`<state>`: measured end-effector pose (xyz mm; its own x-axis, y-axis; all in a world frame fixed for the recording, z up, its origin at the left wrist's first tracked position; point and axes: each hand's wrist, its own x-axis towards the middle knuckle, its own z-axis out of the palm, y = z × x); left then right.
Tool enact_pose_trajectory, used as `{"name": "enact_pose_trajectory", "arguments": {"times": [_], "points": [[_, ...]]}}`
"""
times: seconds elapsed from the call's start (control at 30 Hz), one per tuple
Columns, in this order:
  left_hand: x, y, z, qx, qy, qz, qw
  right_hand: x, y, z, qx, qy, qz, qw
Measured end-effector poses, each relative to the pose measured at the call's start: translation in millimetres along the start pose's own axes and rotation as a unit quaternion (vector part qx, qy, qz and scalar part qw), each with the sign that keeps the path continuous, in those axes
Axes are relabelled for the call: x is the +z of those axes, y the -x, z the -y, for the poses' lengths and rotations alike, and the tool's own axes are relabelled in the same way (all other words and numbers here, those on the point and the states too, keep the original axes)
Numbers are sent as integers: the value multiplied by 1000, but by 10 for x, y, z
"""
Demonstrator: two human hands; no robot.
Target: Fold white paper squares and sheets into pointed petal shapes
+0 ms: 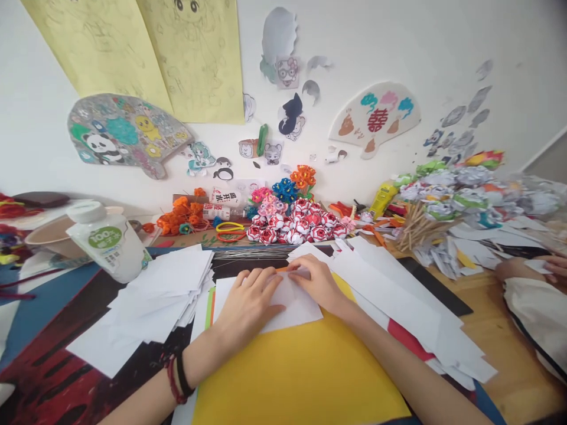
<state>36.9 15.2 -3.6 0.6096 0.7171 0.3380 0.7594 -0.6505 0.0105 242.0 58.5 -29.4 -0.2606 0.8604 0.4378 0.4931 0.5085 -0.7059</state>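
A small white sheet of paper (287,316) lies on a large yellow sheet (301,372) in front of me. My left hand (250,295) rests on the white sheet with its fingers stretched out and its thumb apart. At the sheet's far right edge, my right hand (316,283) pinches the paper, which lifts a little there. Its fingertips are partly hidden. Green and orange sheet edges show under the left side.
Loose white paper piles lie left (159,283) and right (398,283). A white bottle (108,239) stands at left. Red-and-white paper flowers (301,224) and wooden sticks (420,227) lie along the wall. Another person's hand (556,265) holds paper at far right.
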Motion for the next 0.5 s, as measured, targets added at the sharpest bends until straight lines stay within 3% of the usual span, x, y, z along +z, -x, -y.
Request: {"name": "enact_pose_trajectory", "arguments": {"times": [0.23, 0.37, 0.5], "points": [[-8, 43, -108, 99, -19, 36, 994, -103, -24, 7, 62, -100, -31, 993], [40, 70, -97, 169, -81, 3, 982, -119, -37, -14, 98, -137, -39, 985], [9, 88, -96, 245, -147, -36, 958, -123, -34, -36, 179, -243, -55, 952]]}}
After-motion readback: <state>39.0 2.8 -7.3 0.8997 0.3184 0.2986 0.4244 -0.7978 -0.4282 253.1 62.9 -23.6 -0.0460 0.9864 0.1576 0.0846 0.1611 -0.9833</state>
